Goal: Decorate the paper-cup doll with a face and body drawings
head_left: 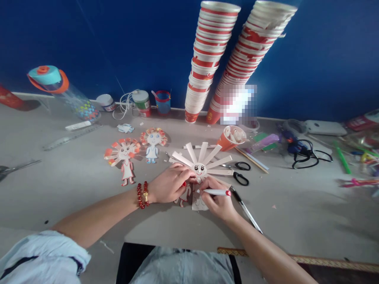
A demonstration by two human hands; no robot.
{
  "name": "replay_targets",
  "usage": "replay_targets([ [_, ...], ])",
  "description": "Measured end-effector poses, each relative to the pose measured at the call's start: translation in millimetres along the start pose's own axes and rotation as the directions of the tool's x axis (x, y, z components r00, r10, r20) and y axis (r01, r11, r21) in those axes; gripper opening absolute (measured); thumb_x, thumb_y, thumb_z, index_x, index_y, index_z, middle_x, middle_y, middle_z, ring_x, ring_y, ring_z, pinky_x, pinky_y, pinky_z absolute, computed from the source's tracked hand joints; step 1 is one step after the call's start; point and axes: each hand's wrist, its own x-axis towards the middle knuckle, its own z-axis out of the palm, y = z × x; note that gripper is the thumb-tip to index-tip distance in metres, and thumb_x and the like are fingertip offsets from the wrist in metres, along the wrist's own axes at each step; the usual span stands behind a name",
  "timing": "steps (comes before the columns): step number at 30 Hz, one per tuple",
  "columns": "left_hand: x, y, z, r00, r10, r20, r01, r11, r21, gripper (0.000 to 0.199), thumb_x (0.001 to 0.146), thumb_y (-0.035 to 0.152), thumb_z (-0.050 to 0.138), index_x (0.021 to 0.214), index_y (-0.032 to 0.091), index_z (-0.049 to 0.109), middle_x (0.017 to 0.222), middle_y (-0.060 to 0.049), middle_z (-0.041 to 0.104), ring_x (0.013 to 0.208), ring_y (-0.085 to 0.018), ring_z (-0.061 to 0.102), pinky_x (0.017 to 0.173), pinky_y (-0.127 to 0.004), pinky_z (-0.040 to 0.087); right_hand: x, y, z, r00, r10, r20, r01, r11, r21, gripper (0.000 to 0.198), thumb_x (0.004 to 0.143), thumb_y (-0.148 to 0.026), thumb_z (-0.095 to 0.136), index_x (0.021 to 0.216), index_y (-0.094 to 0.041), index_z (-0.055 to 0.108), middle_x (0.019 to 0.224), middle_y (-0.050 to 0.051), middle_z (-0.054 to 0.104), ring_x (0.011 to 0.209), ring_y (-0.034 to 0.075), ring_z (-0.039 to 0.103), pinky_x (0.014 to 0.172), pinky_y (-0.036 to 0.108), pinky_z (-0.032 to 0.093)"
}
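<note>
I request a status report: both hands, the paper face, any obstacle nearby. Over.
Left hand at edge of smiling paper face. Right hand gripping white pen over paper below it. Black-handled scissors close on right, may crowd.

Clear bottle (70,96), green-banded jar (141,101), blue wall (124,43).

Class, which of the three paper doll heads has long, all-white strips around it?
The paper head nearest the right hand; the other two heads have shorter strips coloured orange-red.
</note>
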Motion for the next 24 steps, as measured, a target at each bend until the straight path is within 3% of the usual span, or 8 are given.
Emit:
replay_targets([
  [24,-0.9,0.4,-0.3,0.999,-0.034,0.010,0.034,0.999,-0.001,0.042,0.077,0.003,0.043,0.116,0.021,0.043,0.108,-0.007,0.064,0.103,-0.023,0.059,0.098,-0.042,0.039,1.3,3.1,2.2,0.998,-0.022,-0.054,0.019,0.998,-0.057,0.011,0.074,-0.011,0.047,0.071,-0.020,0.052,0.061,-0.004,0.052,0.053,0.011,0.042,0.053,0.023,0.034],
])
